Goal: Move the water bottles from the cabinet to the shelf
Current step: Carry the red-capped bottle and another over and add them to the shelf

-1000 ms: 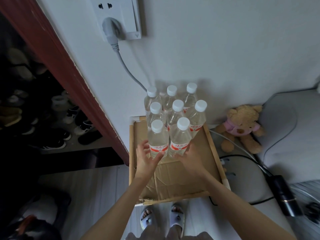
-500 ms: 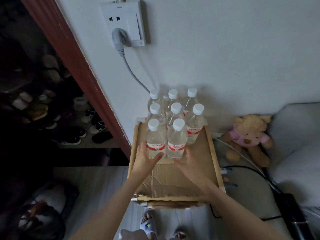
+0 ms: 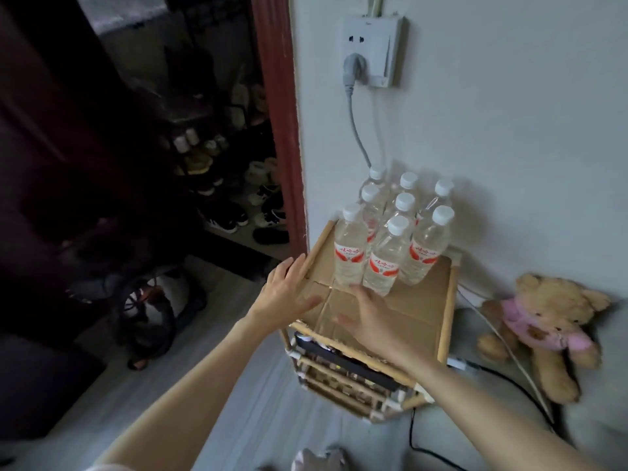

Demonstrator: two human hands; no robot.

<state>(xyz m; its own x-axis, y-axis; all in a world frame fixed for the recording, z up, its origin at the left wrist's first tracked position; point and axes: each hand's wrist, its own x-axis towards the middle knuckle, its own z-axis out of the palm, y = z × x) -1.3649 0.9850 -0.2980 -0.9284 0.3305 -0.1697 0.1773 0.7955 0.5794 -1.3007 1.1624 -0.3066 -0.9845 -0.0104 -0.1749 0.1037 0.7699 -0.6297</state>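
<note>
1. Bottles [image 3: 384, 256]: 8, clear w/ white caps, red labels, upright in a tight cluster at the back of the shelf [image 3: 445, 311] top, against the wall.
2. Shelf: bamboo frame, cardboard sheet on top; front half bare.
3. Left hand [image 3: 289, 294]: fingers straight, spread, resting at the shelf's left rail; holds nothing.
4. Right hand [image 3: 370, 317]: flat, fingers extended, over the cardboard, tips just beside the front bottles; holds nothing.
5. Teddy [image 3: 547, 331]: on floor right of shelf.
6. Socket [image 3: 373, 51]: on wall above, grey plug in.
</note>
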